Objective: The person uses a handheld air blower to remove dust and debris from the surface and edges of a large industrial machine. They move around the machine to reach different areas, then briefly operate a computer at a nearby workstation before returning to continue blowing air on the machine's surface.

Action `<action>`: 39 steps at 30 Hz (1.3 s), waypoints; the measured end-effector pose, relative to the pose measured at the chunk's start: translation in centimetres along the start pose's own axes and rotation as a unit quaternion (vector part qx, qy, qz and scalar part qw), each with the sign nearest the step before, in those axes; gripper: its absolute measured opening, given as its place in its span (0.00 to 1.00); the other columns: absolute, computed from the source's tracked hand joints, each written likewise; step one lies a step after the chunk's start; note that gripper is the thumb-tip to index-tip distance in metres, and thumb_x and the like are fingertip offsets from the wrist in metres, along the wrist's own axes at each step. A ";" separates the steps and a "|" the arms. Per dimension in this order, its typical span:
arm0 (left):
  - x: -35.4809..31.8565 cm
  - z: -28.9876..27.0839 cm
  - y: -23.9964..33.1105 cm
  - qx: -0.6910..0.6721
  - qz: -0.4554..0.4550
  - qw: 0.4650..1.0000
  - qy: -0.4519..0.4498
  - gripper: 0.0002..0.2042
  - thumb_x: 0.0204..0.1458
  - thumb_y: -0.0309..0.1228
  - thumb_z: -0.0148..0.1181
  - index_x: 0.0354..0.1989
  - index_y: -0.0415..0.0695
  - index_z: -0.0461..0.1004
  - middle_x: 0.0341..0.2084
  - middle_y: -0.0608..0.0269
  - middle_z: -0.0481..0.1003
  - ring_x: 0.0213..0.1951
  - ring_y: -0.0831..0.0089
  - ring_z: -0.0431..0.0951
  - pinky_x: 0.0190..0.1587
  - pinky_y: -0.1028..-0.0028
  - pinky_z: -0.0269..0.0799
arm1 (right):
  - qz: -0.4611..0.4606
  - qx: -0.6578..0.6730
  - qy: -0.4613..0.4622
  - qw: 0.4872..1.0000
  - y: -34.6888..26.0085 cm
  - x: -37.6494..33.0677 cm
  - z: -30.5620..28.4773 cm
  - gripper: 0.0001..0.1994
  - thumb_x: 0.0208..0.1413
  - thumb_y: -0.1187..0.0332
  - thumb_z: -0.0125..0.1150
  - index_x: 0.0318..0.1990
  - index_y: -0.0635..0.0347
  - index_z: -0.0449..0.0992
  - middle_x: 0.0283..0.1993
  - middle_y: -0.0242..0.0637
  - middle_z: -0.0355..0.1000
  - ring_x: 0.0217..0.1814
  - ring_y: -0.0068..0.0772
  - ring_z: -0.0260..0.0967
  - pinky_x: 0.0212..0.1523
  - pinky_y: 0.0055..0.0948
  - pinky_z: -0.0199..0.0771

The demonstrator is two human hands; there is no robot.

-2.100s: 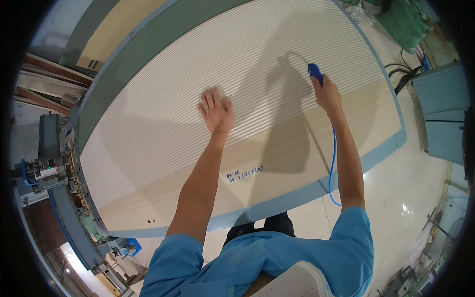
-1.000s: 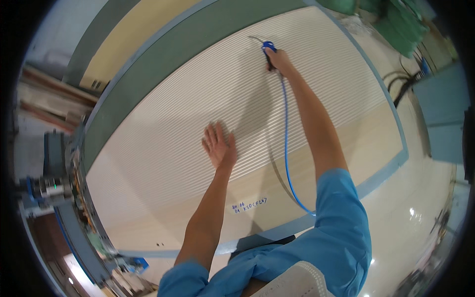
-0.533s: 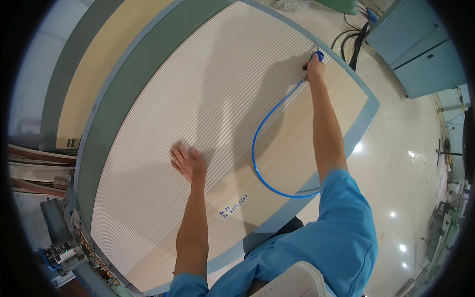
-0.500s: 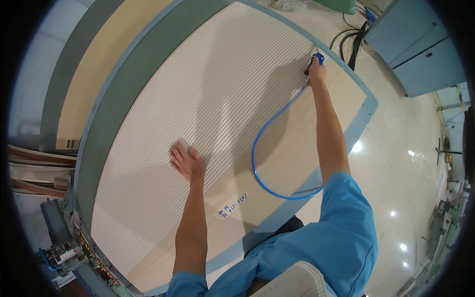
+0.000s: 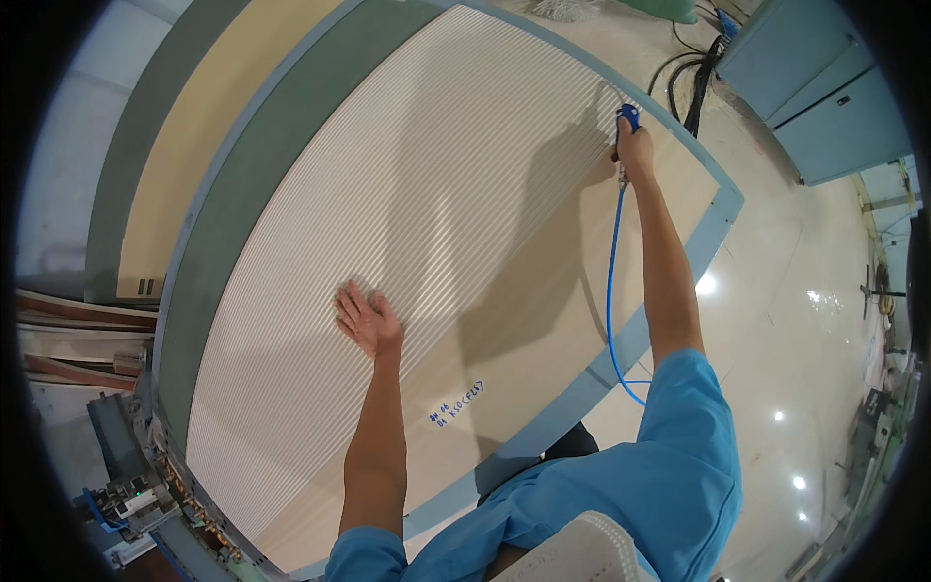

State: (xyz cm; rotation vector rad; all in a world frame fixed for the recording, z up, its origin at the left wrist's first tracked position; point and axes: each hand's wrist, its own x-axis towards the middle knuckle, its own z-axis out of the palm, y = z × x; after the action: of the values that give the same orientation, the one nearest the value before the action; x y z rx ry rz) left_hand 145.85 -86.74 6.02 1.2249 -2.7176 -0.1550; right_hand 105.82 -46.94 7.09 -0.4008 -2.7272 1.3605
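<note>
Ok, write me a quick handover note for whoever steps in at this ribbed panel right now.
Left hand: open, palm flat on the ribbed panel, near its middle.
Right hand: closed around the blue air nozzle at the panel's far right edge; its blue hose hangs back along the arm toward the body.
Panel lies flat on the green-edged table; a handwritten mark sits near the front edge.
Done or left: the surface gives no sign of which areas have been covered.
</note>
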 end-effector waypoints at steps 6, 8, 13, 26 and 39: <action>-0.3 -0.1 0.0 0.003 0.013 1.000 0.005 0.30 0.65 0.46 0.44 0.73 0.49 0.50 0.72 0.51 0.50 0.74 0.52 0.44 0.73 0.47 0.39 | -0.010 -0.182 0.008 0.983 -1.3 -3.2 -1.9 0.25 0.65 0.45 0.46 0.46 0.63 0.71 0.39 0.57 0.78 0.44 0.59 0.77 0.45 0.53 0.73; -0.3 -0.2 0.0 0.007 0.015 1.000 -0.001 0.30 0.65 0.46 0.44 0.73 0.49 0.51 0.72 0.51 0.50 0.74 0.52 0.44 0.73 0.47 0.39 | -0.011 -0.235 0.008 0.972 -1.7 -3.3 -2.5 0.25 0.65 0.45 0.46 0.46 0.62 0.70 0.41 0.59 0.77 0.46 0.62 0.76 0.47 0.54 0.73; -0.1 -0.4 0.3 0.016 0.008 1.000 -0.005 0.30 0.65 0.46 0.45 0.73 0.49 0.51 0.72 0.50 0.50 0.74 0.52 0.44 0.73 0.48 0.39 | -0.035 -0.232 0.006 0.972 -2.5 -3.5 -1.7 0.25 0.65 0.45 0.46 0.47 0.60 0.70 0.42 0.60 0.77 0.47 0.65 0.75 0.47 0.56 0.72; 0.0 -1.8 1.3 0.010 -0.037 0.997 -0.064 0.31 0.65 0.48 0.42 0.74 0.50 0.48 0.74 0.56 0.45 0.75 0.58 0.40 0.75 0.53 0.34 | 0.013 -0.024 -0.034 0.999 -8.0 5.6 9.6 0.27 0.64 0.48 0.50 0.38 0.71 0.75 0.30 0.51 0.77 0.36 0.50 0.79 0.40 0.46 0.76; 0.2 -1.7 1.2 0.023 -0.031 0.996 -0.078 0.32 0.66 0.52 0.37 0.75 0.53 0.44 0.75 0.57 0.42 0.76 0.60 0.37 0.76 0.56 0.30 | -0.051 -0.005 -0.135 0.990 -15.1 5.3 16.1 0.29 0.63 0.48 0.52 0.30 0.72 0.78 0.21 0.46 0.75 0.29 0.43 0.78 0.36 0.40 0.76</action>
State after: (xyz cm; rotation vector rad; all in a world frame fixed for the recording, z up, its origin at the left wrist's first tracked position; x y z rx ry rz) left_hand 145.17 -86.19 7.87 1.3658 -2.8311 -0.2035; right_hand 94.83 -66.75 9.02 -0.0800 -2.9204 1.4713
